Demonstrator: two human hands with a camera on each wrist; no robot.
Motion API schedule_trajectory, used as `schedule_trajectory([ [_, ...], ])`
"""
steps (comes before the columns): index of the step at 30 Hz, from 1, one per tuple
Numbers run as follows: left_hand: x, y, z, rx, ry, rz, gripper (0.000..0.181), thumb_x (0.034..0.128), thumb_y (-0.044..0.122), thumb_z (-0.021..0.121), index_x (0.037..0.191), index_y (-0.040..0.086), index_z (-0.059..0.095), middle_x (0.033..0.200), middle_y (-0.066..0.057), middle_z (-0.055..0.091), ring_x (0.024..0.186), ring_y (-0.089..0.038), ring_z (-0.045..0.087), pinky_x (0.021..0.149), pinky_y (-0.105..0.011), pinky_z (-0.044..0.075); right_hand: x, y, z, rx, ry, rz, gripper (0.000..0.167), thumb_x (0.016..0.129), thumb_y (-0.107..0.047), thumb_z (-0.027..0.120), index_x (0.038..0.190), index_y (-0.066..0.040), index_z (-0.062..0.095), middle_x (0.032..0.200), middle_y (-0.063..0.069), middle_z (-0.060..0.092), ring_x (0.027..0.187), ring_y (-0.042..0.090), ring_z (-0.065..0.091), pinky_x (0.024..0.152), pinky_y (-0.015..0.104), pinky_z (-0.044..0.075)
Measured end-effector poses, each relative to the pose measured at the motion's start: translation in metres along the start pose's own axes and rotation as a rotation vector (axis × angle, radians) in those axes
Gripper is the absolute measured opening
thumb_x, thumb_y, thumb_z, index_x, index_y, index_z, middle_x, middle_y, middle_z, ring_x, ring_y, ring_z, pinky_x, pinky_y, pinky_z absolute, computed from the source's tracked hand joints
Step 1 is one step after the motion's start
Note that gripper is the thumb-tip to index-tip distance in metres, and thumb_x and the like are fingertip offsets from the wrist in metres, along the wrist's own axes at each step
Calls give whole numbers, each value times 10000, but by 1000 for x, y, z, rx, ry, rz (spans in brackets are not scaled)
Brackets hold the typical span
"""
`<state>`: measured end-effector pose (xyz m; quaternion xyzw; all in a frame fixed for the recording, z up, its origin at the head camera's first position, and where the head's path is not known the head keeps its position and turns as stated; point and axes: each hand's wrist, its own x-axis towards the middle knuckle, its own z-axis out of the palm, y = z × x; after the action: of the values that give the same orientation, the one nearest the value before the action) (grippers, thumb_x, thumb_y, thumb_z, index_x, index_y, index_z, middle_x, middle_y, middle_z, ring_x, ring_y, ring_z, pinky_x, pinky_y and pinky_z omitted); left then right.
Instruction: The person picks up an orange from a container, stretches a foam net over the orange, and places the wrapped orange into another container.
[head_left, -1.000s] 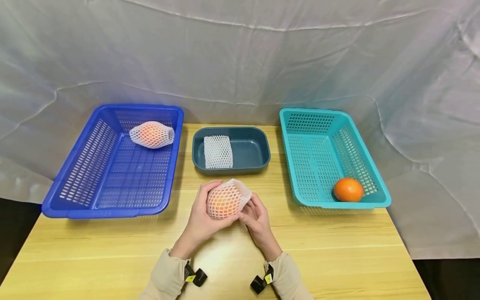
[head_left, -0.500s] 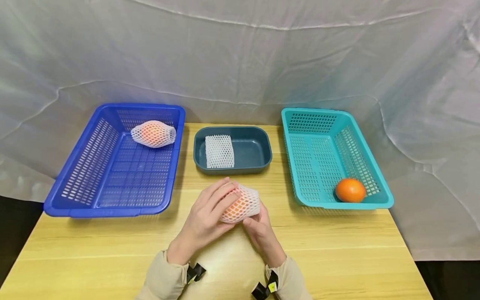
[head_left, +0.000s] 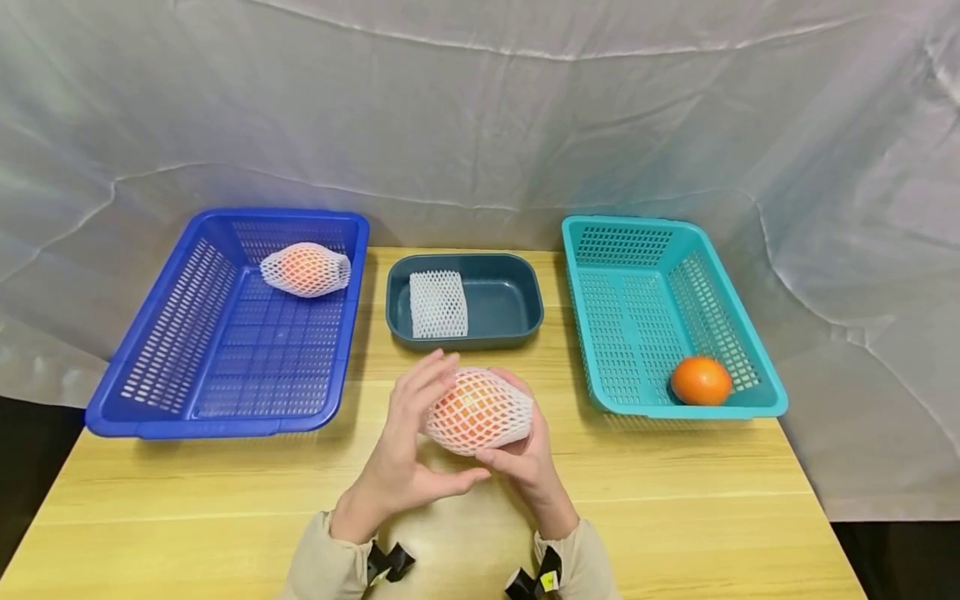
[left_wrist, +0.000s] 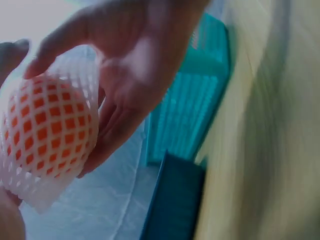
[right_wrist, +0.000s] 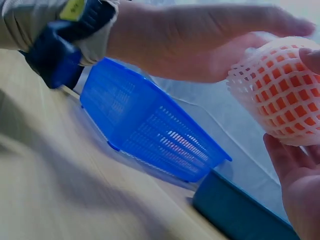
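Note:
An orange fruit in white foam netting (head_left: 478, 412) is held above the table in the head view. My right hand (head_left: 536, 467) grips it from the right, thumb at its lower side. My left hand (head_left: 397, 458) is spread at its left; the fingertips are at the upper left of the netting and the thumb stands away below. In the left wrist view the netting (left_wrist: 47, 132) closes around the fruit, with my right hand (left_wrist: 130, 75) beside it. The right wrist view has the netted fruit (right_wrist: 287, 95) between both hands; contact of the left fingers is unclear.
A blue basket (head_left: 341, 350) on the left holds another netted fruit (head_left: 306, 270). A dark teal tray (head_left: 498, 304) at the back middle holds a flat white net (head_left: 438, 304). On the right, a turquoise basket (head_left: 581, 333) contains a bare orange fruit (head_left: 701, 381).
The netted fruit has been turned so its netting end points right. My right hand has come further around it, while my left hand has loosened, its thumb now off the fruit.

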<state>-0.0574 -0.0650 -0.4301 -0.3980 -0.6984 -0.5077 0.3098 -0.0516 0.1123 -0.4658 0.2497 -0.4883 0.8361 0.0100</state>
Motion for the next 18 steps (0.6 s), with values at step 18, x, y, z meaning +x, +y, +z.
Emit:
schedule_trajectory([
  [18, -33, 21, 18, -1142, 43, -922, 782, 933, 206, 644, 1487, -109, 191, 1507, -141, 376, 1393, -169, 370, 1156, -279, 263, 11, -6, 0, -390, -79, -337, 770, 647, -13, 872, 1273, 60, 430, 1397, 336, 375, 1336, 415, 394, 1142, 479, 307],
])
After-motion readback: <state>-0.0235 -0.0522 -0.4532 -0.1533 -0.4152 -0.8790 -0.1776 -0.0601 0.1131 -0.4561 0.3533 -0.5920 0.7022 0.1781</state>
